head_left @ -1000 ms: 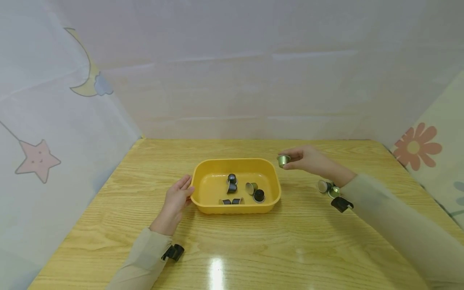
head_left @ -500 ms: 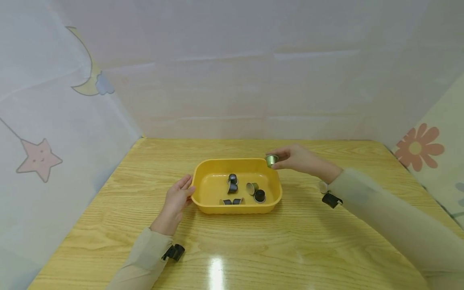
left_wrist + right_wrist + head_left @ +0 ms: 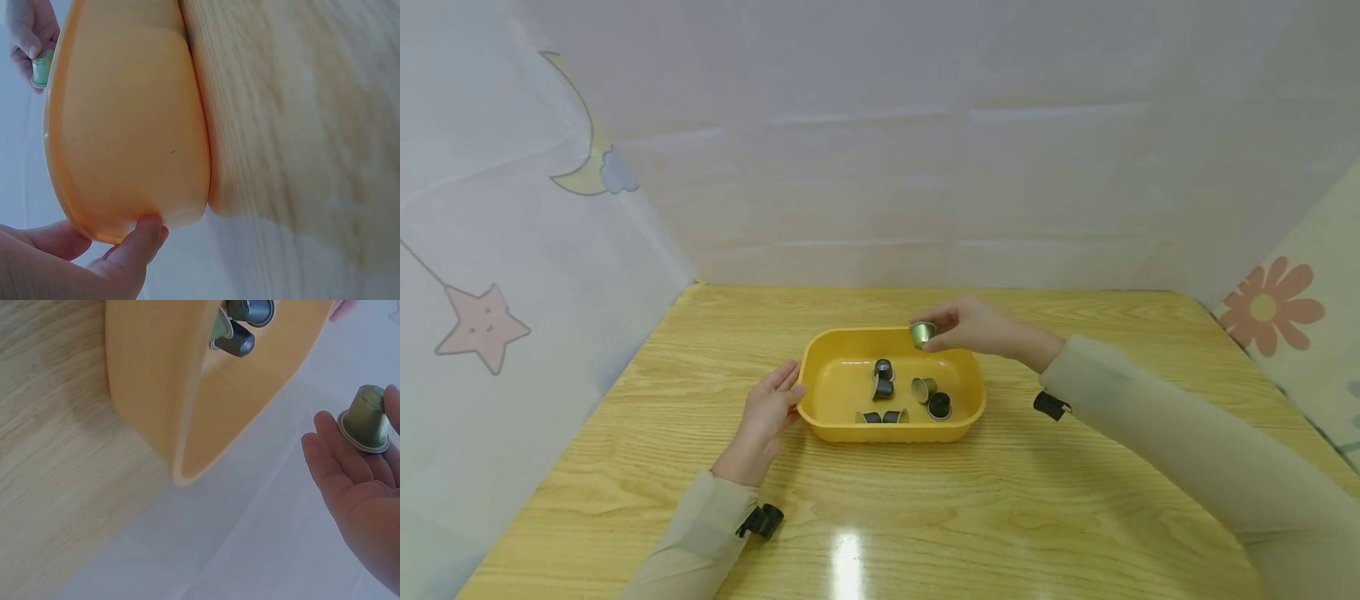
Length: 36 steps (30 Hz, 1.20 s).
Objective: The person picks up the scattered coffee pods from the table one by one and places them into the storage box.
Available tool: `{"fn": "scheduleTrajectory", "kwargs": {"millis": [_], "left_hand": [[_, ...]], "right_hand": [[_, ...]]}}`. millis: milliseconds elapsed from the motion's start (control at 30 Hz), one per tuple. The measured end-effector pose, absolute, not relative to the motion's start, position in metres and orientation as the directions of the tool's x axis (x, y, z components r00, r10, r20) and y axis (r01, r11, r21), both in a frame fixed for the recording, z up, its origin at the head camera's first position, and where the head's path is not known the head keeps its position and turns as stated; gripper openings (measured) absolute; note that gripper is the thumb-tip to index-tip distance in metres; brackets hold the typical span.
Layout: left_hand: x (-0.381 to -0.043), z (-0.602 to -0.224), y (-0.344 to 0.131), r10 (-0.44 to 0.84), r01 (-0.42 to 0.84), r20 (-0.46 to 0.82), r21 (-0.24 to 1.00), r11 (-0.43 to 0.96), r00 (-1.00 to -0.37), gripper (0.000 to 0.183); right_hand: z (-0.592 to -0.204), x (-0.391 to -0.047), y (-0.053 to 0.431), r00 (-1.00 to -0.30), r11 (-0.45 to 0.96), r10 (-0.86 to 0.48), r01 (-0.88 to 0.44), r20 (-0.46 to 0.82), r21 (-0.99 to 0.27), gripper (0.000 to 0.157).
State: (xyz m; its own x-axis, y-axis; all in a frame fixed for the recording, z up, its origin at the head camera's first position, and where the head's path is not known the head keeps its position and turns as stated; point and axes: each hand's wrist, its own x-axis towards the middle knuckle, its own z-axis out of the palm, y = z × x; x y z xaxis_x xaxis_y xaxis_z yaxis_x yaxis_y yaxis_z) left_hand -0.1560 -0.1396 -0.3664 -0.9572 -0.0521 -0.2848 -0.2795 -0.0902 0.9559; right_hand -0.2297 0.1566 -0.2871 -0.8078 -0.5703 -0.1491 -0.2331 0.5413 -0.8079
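Observation:
In the head view my right hand (image 3: 976, 327) pinches a green coffee capsule (image 3: 922, 335) above the far side of a yellow tub (image 3: 891, 433). The right wrist view shows that capsule (image 3: 367, 419) between thumb and fingers, its rim downward there. My left hand (image 3: 763, 417) grips the tub's left end, thumb at the rim and fingers against the outer wall. Inside lie several capsules: a dark one (image 3: 883, 387), a green one (image 3: 924, 389) on its side and a black one (image 3: 938, 406) among them. The front wall partly hides two at the near side.
The tub stands on a wooden table (image 3: 880, 508), well back from the near edge. Pale printed sheets (image 3: 880, 183) hang behind and at both sides. A black wrist mount (image 3: 1052, 406) hangs under the right sleeve, another (image 3: 762, 522) at the left one.
My right hand has moved left with the green capsule, from right of the tub to over it. The loose capsules on the right of the table are now behind the sleeve. My left hand stays put.

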Motion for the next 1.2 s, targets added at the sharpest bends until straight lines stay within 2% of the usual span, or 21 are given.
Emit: {"fn": "scheduleTrajectory", "kwargs": {"millis": [667,933,1200], "left_hand": [[-0.157,-0.367,-0.136,-0.057,-0.283,-0.289,0.954,-0.100,-0.955,0.055],[-0.157,-0.367,-0.137,-0.059,-0.288,-0.294,0.954,-0.089,-0.954,0.055],[-0.158,-0.367,-0.137,-0.067,-0.292,-0.298,0.953,-0.078,-0.952,0.055]], "right_hand": [[-0.294,-0.232,0.116,-0.742,0.535,-0.651,-0.298,-0.161,-0.790,0.048],[-0.305,-0.237,0.099,-0.700,0.532,-0.702,-0.392,-0.133,-0.750,0.046],[-0.309,-0.240,0.090,-0.692,0.539,-0.709,-0.405,-0.139,-0.739,0.047]]}}
